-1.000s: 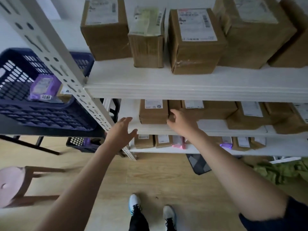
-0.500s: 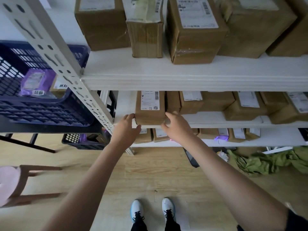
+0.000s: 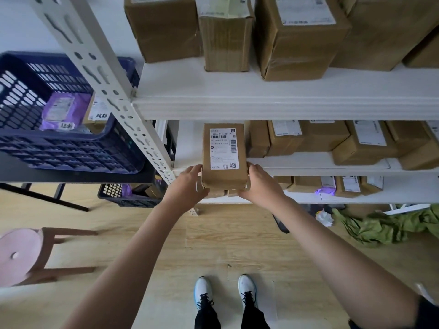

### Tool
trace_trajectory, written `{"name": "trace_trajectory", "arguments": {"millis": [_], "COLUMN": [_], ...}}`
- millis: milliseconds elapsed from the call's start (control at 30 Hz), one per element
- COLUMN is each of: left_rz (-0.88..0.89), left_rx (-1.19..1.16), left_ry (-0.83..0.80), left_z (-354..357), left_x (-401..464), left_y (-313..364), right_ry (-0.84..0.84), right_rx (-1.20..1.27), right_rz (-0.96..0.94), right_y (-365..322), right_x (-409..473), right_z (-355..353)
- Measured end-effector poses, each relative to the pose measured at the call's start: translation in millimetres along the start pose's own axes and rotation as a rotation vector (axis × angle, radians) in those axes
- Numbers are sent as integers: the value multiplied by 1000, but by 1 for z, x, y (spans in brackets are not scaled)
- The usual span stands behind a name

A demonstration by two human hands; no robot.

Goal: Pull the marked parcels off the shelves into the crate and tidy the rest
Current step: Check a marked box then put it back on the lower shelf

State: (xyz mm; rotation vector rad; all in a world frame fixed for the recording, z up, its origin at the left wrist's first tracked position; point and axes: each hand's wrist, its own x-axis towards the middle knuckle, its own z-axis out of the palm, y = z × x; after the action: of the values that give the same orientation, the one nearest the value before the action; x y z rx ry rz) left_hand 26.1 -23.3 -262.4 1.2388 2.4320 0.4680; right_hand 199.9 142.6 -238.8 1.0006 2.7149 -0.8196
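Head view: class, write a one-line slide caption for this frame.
Both hands, left and right, grip a labelled brown parcel at the middle shelf's front edge, blue crate alongside.

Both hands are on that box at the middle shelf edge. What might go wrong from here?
1. The box overhangs the middle shelf; the left hand and right hand hold only its near end, so it may tip.
2. Swinging it to the blue crate, it may hit the upright post.
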Motion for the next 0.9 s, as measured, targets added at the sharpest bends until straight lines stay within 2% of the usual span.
{"name": "trace_trajectory", "arguments": {"millis": [200,333,533,700,900], "left_rz": [13,22,31,43,135], "left_rx": [110,166,56,-48,-22], "left_ry": [-95,-107,-21,65,202], "left_z": [-14,-18,2,13,-3], "left_x": [46,59,26,-30,-83], "left_y": [-1,0,10,13,30], "right_ry": [-118,-124,-61,19,154], "right_rx": [94,124,129,-2,-98], "right_rz": [33,24,0,-126,-214], "right_y": [9,12,5,2,-6], "right_x": [35,45,28,-13,-67], "right_z": [-1,-11,-3,5,3]}}
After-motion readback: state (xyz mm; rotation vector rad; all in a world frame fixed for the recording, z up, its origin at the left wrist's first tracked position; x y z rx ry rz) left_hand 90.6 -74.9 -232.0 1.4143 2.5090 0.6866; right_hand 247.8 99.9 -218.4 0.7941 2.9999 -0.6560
